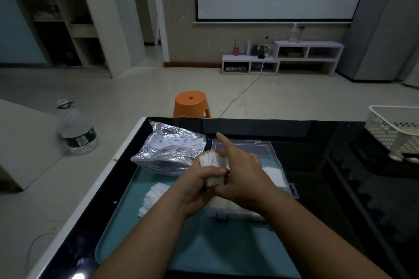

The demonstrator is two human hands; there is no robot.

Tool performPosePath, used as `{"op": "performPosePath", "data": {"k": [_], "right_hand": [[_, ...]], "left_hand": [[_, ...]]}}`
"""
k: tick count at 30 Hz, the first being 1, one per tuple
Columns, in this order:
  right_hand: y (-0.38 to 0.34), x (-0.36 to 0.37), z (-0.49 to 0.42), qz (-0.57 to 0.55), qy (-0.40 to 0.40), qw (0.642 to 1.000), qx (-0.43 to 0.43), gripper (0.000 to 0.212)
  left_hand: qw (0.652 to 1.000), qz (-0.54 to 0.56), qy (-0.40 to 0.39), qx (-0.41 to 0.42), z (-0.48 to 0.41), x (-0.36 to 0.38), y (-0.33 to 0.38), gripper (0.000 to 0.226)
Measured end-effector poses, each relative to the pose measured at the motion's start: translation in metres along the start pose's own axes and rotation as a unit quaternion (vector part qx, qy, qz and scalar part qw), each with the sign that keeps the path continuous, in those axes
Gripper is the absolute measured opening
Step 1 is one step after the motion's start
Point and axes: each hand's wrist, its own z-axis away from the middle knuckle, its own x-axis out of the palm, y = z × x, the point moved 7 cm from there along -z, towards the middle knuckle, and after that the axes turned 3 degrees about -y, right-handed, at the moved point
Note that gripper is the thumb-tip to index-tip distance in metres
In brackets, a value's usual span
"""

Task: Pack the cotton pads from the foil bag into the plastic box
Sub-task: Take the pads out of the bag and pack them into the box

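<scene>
On the floor at far left stands one large clear water bottle point(76, 130), and past the tabletop's far edge one orange stool point(192, 104). The black tabletop point(317, 165) carries one teal tray point(226, 247). At the tray's far left corner lies one crumpled foil bag point(169, 153), its label strip facing up. Just nearer, on the tray's left side, sits one fanned heap of loose cotton pads point(152, 197); the number in it cannot be counted. In the middle, two hands meet above the tray. The left hand point(196, 184) has its fingers wrapped round a stack of cotton pads point(214, 169), gripping it from the left. The right hand point(242, 175) presses against the stack's right side, its fingers closed on it except the index finger, which sticks out straight. Beneath and behind the hands lies one clear plastic box point(269, 156) with its lid open, white pads already visible inside. At far right, on the tabletop's edge, stands one white perforated basket point(394, 127).
</scene>
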Motion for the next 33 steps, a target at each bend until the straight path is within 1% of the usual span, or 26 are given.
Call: {"op": "performPosePath", "data": {"k": [2, 6, 10, 12, 14, 16, 18, 22, 25, 27, 29, 31, 33], "right_hand": [[0.001, -0.002, 0.001, -0.004, -0.002, 1.0, 0.009, 0.111], [-0.003, 0.0, 0.002, -0.032, -0.009, 0.999, 0.0, 0.111], [-0.002, 0.006, 0.0, -0.047, -0.026, 0.999, 0.005, 0.115], [0.0, 0.005, 0.0, -0.046, -0.019, 0.999, 0.003, 0.113], [-0.001, 0.002, 0.001, -0.041, -0.009, 0.999, -0.01, 0.112], [-0.002, 0.001, 0.001, -0.038, -0.013, 0.999, -0.021, 0.113], [-0.003, 0.003, 0.0, -0.044, -0.022, 0.999, -0.024, 0.114], [-0.004, 0.01, -0.003, -0.021, -0.031, 0.998, -0.042, 0.124], [-0.004, 0.008, -0.001, -0.016, -0.039, 0.999, -0.032, 0.118], [-0.005, 0.006, 0.001, -0.013, -0.044, 0.998, -0.031, 0.113], [-0.007, 0.004, 0.0, -0.001, -0.027, 0.999, -0.046, 0.11], [-0.007, 0.004, -0.002, 0.004, -0.011, 0.998, -0.055, 0.11], [-0.006, 0.005, -0.004, 0.004, -0.004, 0.998, -0.062, 0.112]], "left_hand": [[1.0, -0.007, -0.013, 0.001, 0.0, 0.0, 0.002, 0.072], [0.999, -0.019, -0.035, 0.002, 0.0, 0.0, 0.004, 0.08], [0.997, -0.044, -0.062, -0.003, 0.003, 0.004, 0.002, 0.071], [0.997, -0.05, -0.058, -0.016, 0.005, 0.004, 0.001, 0.067], [0.998, -0.028, -0.042, -0.036, 0.005, 0.002, -0.002, 0.062], [0.997, -0.01, -0.041, -0.057, 0.006, 0.001, -0.004, 0.053], [0.997, -0.021, -0.043, -0.068, 0.006, 0.001, -0.006, 0.042], [0.996, -0.045, -0.046, -0.06, 0.006, 0.002, -0.007, 0.037], [0.995, -0.04, -0.057, -0.065, 0.007, 0.004, -0.009, 0.041], [0.996, -0.038, -0.072, -0.036, 0.005, 0.006, -0.006, 0.042], [0.996, -0.031, -0.085, -0.008, 0.004, 0.009, -0.002, 0.043], [0.995, -0.02, -0.093, 0.0, 0.004, 0.01, -0.001, 0.043], [0.996, -0.02, -0.083, 0.002, 0.004, 0.008, 0.0, 0.044]]}}
